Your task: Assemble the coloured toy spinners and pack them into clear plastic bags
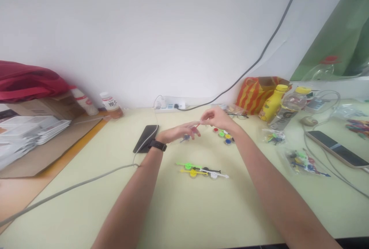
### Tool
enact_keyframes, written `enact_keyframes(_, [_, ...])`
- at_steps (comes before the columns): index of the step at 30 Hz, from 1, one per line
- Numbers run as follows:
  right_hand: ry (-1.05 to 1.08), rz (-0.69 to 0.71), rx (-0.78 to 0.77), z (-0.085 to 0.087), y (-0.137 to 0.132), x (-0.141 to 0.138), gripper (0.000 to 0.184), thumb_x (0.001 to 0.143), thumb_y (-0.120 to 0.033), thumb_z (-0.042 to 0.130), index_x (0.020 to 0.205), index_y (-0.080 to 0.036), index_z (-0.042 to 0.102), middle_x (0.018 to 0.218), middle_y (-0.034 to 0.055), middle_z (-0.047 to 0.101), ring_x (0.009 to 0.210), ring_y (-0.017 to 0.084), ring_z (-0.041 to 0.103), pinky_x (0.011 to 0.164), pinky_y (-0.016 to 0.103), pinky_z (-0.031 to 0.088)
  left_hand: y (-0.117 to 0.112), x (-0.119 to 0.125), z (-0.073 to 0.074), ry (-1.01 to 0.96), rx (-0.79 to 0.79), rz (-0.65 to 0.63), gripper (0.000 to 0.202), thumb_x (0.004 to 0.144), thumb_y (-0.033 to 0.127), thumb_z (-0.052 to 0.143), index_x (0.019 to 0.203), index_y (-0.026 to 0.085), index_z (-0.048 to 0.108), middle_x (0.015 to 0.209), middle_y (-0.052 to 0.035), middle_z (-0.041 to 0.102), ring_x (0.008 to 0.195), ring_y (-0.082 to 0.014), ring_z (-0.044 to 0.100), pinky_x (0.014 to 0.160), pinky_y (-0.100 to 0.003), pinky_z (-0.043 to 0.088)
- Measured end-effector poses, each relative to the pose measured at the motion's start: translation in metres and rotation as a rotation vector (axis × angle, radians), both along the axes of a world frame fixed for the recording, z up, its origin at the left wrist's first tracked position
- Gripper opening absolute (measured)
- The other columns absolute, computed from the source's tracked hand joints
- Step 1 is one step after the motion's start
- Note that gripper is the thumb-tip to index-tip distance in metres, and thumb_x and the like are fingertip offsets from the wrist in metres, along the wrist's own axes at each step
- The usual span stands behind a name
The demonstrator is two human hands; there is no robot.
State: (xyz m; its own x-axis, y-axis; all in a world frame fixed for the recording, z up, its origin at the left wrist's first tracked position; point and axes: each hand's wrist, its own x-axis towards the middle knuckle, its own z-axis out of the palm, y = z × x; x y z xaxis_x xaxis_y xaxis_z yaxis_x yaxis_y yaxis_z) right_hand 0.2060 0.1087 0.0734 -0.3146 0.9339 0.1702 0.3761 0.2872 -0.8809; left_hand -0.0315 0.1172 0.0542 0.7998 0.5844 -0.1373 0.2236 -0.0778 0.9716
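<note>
My left hand, with a black watch on its wrist, is closed on a small red plastic arrow spinner. Thumb and fingers of my right hand pinch together at the spinner's upper end. Below my left hand, a blue spinner is partly hidden. Nearer me on the table lie a green arrow spinner, a yellow one, a black one and a white one, close together. Several coloured round pieces sit beside my right wrist.
A dark phone with a cable lies left of my left hand. On the right are plastic bags of coloured pieces, another phone, a yellow bottle and a striped bag. A power strip stands by the wall.
</note>
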Motion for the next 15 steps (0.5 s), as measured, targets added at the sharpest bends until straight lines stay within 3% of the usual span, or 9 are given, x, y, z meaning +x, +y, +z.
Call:
enact_keyframes(5, [-0.063,0.0,-0.086,0.0,-0.004,-0.007,0.021,0.076,-0.035,0.078,0.082,-0.014,0.077,0.084,0.0081,0.077,0.056,0.012,0.055,0.045,0.023,0.036,-0.002,0.002,0.002,-0.014,0.011,-0.012,0.066,0.08,0.025,0.062,0.146,0.03,0.053,0.119,-0.0085,0.068,0.104,-0.0226,0.059,0.081,-0.031,0.047])
enact_keyframes(8, [-0.051,0.031,-0.152,0.009,-0.01,0.0,0.042,0.091,-0.054,0.061,0.085,-0.016,0.078,0.088,0.0085,0.078,0.047,0.008,0.043,0.043,0.024,0.035,-0.001,-0.001,0.001,0.024,-0.014,0.018,0.07,0.081,0.026,0.062,0.15,0.032,0.048,0.121,-0.0086,0.067,0.098,-0.0213,0.061,0.075,-0.03,0.046])
enact_keyframes(10, [0.018,0.076,-0.174,0.016,-0.015,0.008,0.053,0.095,-0.063,0.051,0.089,-0.017,0.078,0.094,0.0097,0.078,0.049,0.009,0.044,0.048,0.025,0.041,0.0,-0.002,0.002,0.037,-0.027,0.034,0.071,0.082,0.027,0.061,0.152,0.033,0.045,0.122,-0.0088,0.066,0.097,-0.0206,0.061,0.073,-0.029,0.045])
enact_keyframes(13, [0.016,0.263,-0.184,0.025,-0.02,0.021,0.044,0.087,-0.058,0.068,0.106,-0.02,0.077,0.105,0.009,0.076,0.057,0.01,0.053,0.054,0.025,0.047,-0.001,-0.004,0.003,0.029,-0.029,0.042,0.071,0.084,0.03,0.064,0.153,0.033,0.043,0.123,-0.0095,0.065,0.097,-0.0208,0.061,0.07,-0.028,0.044])
enact_keyframes(15, [-0.045,0.336,-0.168,0.027,-0.02,0.024,0.04,0.08,-0.049,0.078,0.108,-0.021,0.077,0.101,0.0075,0.076,0.061,0.012,0.058,0.056,0.025,0.047,-0.003,-0.003,0.004,0.014,-0.036,0.037,0.068,0.088,0.038,0.065,0.152,0.033,0.043,0.124,-0.0103,0.064,0.098,-0.0213,0.062,0.068,-0.027,0.042])
